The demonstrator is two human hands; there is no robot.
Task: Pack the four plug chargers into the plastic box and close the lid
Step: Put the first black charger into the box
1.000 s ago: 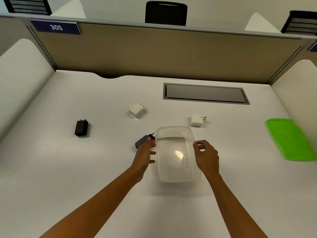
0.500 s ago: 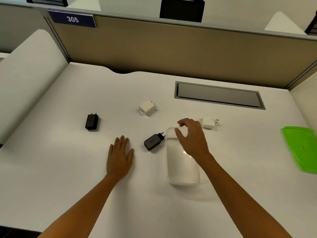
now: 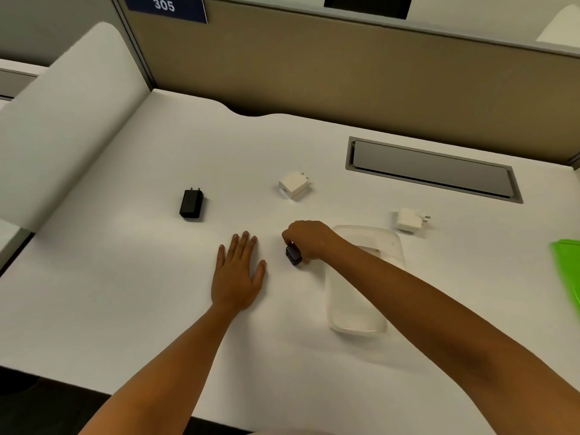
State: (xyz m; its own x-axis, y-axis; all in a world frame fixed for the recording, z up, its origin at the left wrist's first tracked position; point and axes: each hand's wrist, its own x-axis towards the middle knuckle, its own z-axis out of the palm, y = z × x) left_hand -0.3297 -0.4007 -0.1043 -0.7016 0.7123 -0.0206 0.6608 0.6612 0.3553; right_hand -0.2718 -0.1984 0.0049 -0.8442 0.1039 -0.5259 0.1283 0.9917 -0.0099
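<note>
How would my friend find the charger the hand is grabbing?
Start at the clear plastic box in the middle of the white desk. Just left of it, the right hand pinches a small black charger. The other black charger lies alone, far left.

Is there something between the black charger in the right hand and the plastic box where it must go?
Nothing visible. The right hand grips the black charger just left of the open plastic box; only bare desk lies between.
</note>
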